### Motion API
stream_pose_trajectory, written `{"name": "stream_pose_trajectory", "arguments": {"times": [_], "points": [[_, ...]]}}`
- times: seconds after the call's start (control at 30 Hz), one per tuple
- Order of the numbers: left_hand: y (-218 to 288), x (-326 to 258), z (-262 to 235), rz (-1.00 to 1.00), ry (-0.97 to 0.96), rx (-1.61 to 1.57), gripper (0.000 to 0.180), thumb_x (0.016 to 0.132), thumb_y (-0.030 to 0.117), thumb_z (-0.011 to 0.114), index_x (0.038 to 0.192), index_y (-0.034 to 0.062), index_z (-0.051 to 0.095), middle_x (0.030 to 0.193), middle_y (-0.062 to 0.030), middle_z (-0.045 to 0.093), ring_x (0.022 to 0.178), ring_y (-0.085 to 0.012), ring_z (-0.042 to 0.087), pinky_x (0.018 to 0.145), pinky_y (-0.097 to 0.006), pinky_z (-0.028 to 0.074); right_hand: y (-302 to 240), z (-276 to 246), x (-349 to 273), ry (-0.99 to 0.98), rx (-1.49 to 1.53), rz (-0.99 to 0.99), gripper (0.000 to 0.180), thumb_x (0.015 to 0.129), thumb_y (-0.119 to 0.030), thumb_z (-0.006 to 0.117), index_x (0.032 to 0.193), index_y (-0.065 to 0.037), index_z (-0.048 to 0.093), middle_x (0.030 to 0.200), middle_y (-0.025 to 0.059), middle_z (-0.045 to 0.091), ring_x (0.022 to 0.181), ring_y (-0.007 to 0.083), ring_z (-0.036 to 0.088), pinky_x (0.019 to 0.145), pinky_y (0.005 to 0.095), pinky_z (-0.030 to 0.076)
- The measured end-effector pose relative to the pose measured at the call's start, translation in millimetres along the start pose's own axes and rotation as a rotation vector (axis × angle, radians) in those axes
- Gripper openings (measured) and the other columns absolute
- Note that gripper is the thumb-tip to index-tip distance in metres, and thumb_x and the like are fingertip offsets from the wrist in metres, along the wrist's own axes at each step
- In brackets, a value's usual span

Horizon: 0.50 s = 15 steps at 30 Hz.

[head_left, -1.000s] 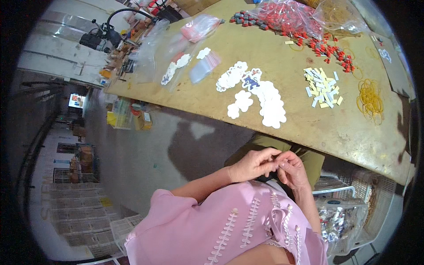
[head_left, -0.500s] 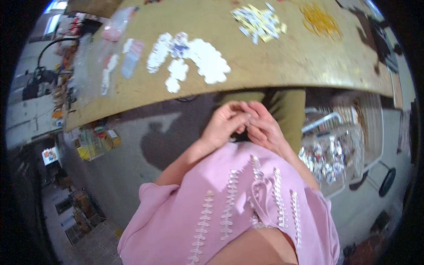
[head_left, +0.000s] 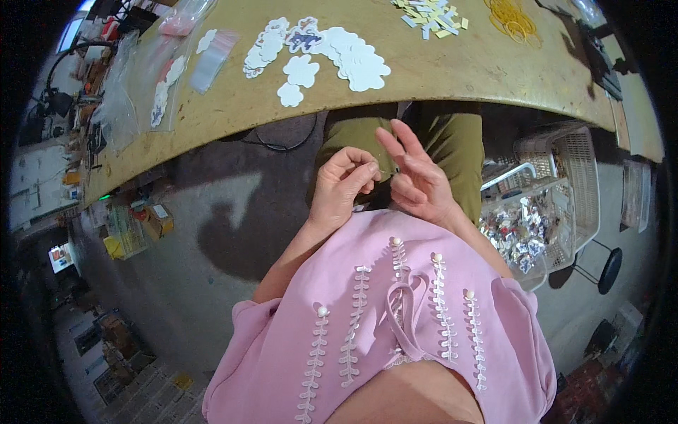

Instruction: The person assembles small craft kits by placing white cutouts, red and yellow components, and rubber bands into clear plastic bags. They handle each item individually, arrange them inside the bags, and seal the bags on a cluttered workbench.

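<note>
Below the table edge [head_left: 424,92], left hand [head_left: 344,185] pinches something too small to identify; right hand [head_left: 417,177] is half open, empty (fingers splayed). Likely fiddly fingertip assembly, so the next move needs a steady two-handed pinch.

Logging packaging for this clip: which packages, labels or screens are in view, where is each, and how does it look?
White scalloped paper labels: heaped on the tan worktable, one with a blue print.
Clear plastic bags: left end of the table, flat, holding white cut-outs.
Small yellow and white paper strips: scattered pile at the table's far edge.
Small lit screen: far left, on the floor, rectangular.
Left hand and right hand: together below the table edge, touching no package.
</note>
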State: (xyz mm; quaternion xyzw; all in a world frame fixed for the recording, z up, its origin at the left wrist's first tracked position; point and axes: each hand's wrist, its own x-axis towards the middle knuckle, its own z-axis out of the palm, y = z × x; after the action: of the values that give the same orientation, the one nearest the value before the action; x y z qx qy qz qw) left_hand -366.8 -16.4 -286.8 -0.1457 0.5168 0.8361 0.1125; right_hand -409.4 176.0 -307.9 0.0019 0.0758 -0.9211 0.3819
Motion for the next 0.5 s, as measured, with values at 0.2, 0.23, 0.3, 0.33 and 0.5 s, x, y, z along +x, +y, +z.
{"name": "stream_pose_trajectory", "arguments": {"times": [0.2,0.23,0.3,0.33,0.5], "points": [[0.3,-3.1,-47.8,0.091,0.122,0.007,0.001,0.103,0.006,0.07,0.104,0.0069,0.071,0.09,-0.0037,0.074,0.072,-0.0053,0.061,0.066,-0.021,0.048,-21.3,-39.1,-13.3,-0.168,-0.002,-0.014,0.044,0.108,-0.013,0.051,0.151,-0.015,0.056,0.13,0.0066,0.071,0.045,0.0096,0.044,0.039,0.0253,0.039],[1.9,-1.6,-64.9,0.118,0.164,0.031,0.002,0.103,0.006,0.07,0.104,0.007,0.071,0.09,-0.0038,0.074,0.072,-0.0054,0.061,0.066,-0.021,0.048,-24.7,-35.9,-15.3,-0.169,-0.023,-0.014,0.041,0.108,-0.014,0.052,0.148,-0.014,0.059,0.116,0.0054,0.073,0.045,0.01,0.045,0.039,0.0256,0.039],[4.2,1.7,-110.9,0.169,0.338,0.101,0.001,0.103,0.008,0.072,0.103,0.0078,0.071,0.091,-0.0026,0.075,0.072,-0.0049,0.06,0.065,-0.021,0.048,-23.3,-32.6,-22.9,-0.013,-0.077,-0.05,0.039,0.108,-0.016,0.053,0.146,-0.014,0.06,0.105,0.0039,0.069,0.048,0.0108,0.046,0.042,0.0268,0.042],[9.2,1.1,-133.7,0.227,0.425,0.168,0.002,0.102,0.009,0.073,0.102,0.008,0.071,0.091,-0.0022,0.075,0.072,-0.0045,0.06,0.065,-0.02,0.048,-20.9,-35.2,-27.3,0.055,-0.095,-0.062,0.039,0.108,-0.016,0.054,0.146,-0.014,0.06,0.102,0.0034,0.068,0.05,0.0111,0.047,0.044,0.0275,0.043],[44.2,0.8,-263.4,0.37,0.871,0.346,0.01,0.1,0.008,0.074,0.11,0.0062,0.074,0.099,0.0,0.076,0.079,-0.0053,0.062,0.068,-0.022,0.047,-5.0,-39.4,-25.3,0.225,-0.198,0.038,0.04,0.106,-0.019,0.061,0.144,-0.012,0.06,0.103,0.0027,0.07,0.062,0.013,0.055,0.056,0.0286,0.048]]}}
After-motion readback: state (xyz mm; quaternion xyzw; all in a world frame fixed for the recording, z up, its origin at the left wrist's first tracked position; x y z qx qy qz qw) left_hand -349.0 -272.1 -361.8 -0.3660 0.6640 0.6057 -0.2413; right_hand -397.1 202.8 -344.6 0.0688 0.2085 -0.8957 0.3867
